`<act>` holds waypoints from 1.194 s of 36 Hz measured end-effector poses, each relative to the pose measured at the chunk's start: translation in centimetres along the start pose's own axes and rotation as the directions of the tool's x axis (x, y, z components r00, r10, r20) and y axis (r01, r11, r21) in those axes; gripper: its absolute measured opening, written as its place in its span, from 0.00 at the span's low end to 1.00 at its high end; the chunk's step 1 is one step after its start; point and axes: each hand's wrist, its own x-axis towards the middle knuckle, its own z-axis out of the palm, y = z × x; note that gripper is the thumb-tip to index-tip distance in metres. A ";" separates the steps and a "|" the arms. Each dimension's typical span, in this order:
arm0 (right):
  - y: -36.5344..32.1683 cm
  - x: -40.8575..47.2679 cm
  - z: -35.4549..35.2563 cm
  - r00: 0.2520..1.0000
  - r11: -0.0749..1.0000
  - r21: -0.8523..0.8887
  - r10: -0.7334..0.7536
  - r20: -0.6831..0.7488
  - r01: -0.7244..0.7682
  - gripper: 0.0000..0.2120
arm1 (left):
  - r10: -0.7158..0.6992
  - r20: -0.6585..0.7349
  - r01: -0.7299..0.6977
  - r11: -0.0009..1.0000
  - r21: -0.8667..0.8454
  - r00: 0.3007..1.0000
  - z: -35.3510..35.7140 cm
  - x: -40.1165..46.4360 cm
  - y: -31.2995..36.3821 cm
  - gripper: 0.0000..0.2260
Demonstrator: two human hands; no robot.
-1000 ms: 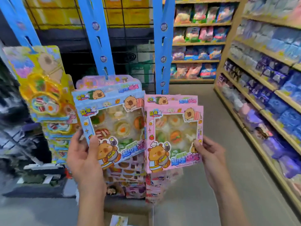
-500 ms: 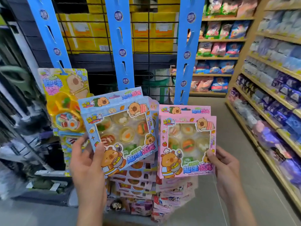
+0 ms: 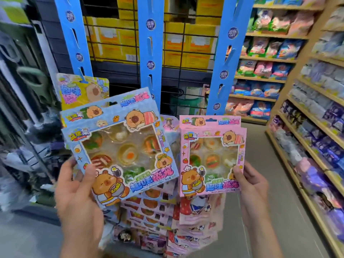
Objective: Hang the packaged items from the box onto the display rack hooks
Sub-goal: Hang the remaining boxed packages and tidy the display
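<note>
Single view, head-worn, wide-angle: looks forward and slightly down from the person's own eye line, close on both raised hands, the left hand [image 3: 78, 198] and the right hand [image 3: 255, 194] filling the lower half. Faces the blue display rack strips [image 3: 150, 53] straight ahead; aisle shelving [image 3: 309, 125] runs along the right edge. Edges of the picture bend and blur; no second view to overlap.

The blue package [image 3: 119, 146] on the left is pale blue, printed with orange-brown cartoon capybaras and pink-and-blue lettering. The pink package [image 3: 212, 155] on the right bears the same capybaras on pink. A yellow package [image 3: 83, 90] shows behind. The rack strips [image 3: 149, 43] are bright blue with dark round logos, before yellow cartons [image 3: 111, 40].
</note>
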 end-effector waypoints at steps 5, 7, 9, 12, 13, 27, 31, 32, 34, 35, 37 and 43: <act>0.0 1.5 -0.5 1.000 0.999 0.039 0.013 0.019 -0.013 0.44 | -0.099 0.067 0.098 0.995 0.010 0.993 1.5 -1.2 -1.0 0.19; 0.1 1.9 -0.8 0.999 0.999 0.050 0.018 0.041 -0.020 0.40 | -0.116 0.051 0.116 0.993 -0.003 0.992 2.1 -1.7 -1.4 0.19; 0.0 2.3 -1.0 0.998 0.997 0.071 0.029 0.054 -0.033 0.39 | -0.128 0.050 0.128 0.992 0.007 0.990 2.7 -2.1 -1.6 0.21; -0.2 2.7 -1.1 0.996 0.994 0.096 0.052 0.079 -0.059 0.32 | -0.124 0.051 0.122 0.992 0.028 0.991 3.2 -2.3 -2.0 0.25; -0.3 2.8 -1.2 0.993 0.992 0.103 0.057 0.099 -0.067 0.27 | -0.122 0.047 0.120 0.992 0.028 0.991 3.4 -2.4 -2.1 0.24; 0.5 3.2 -1.9 0.989 0.990 0.085 0.102 0.103 -0.111 0.34 | -0.115 0.057 0.112 0.992 0.059 0.992 4.1 -2.9 -2.3 0.25; 1.0 2.8 -1.9 0.989 0.989 0.086 0.108 0.102 -0.117 0.33 | -0.132 0.072 0.125 0.988 0.089 0.989 4.2 -3.0 -2.5 0.24; 1.2 2.7 -1.8 0.990 0.990 0.088 0.102 0.099 -0.111 0.34 | -0.135 0.076 0.128 0.987 0.098 0.988 4.3 -3.0 -2.6 0.24; 1.4 2.4 -1.4 0.992 0.993 0.068 0.093 0.090 -0.099 0.36 | -0.145 0.085 0.136 0.985 0.106 0.986 4.4 -3.1 -2.7 0.22; 1.5 2.2 -1.3 0.992 0.993 0.058 0.098 0.083 -0.103 0.36 | -0.152 0.088 0.143 0.984 0.104 0.984 4.6 -3.1 -2.7 0.22; 1.8 2.0 -1.3 0.992 0.992 0.043 0.111 0.067 -0.114 0.33 | -0.160 0.106 0.150 0.984 0.098 0.981 4.9 -3.2 -2.6 0.23; 1.8 2.2 -2.1 0.999 0.982 -0.191 0.012 -0.030 -0.017 0.28 | -0.161 0.158 0.150 0.986 0.078 0.974 6.2 -3.7 -2.8 0.16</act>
